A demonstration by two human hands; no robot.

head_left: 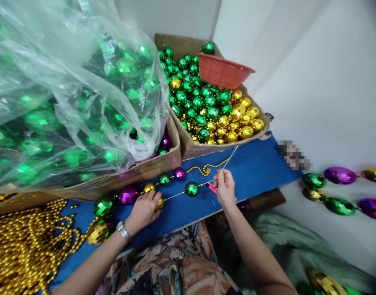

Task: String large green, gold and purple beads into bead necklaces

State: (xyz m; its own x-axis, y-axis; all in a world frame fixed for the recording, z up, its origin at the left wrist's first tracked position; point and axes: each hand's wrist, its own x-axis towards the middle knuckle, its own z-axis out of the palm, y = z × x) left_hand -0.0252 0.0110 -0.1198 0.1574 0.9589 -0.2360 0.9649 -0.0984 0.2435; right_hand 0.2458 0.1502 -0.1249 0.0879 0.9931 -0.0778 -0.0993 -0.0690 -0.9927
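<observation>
My left hand point(146, 207), a metal watch at its wrist, is closed around a gold faceted ball point(160, 203) on a white string. From there the string point(174, 196) runs right through a green faceted ball point(192, 189) and small gold beads. My right hand point(225, 184) pinches the string at the other end, and its loose tip point(234, 151) sticks up past the fingers. Beside the right hand lies a pink object point(211, 187), partly covered. Behind my hands a strand with a purple ball point(128, 195) and thin gold beads point(206, 169) lies on the blue tabletop point(252, 164).
A cardboard box point(191, 151) of green and gold balls stands at the back, a red basket point(225, 70) on top. Clear plastic point(108, 94) covers green balls in the left box point(157, 168). Gold bead chains point(25, 246) heap at left. Finished-looking strands point(341, 205) hang at right.
</observation>
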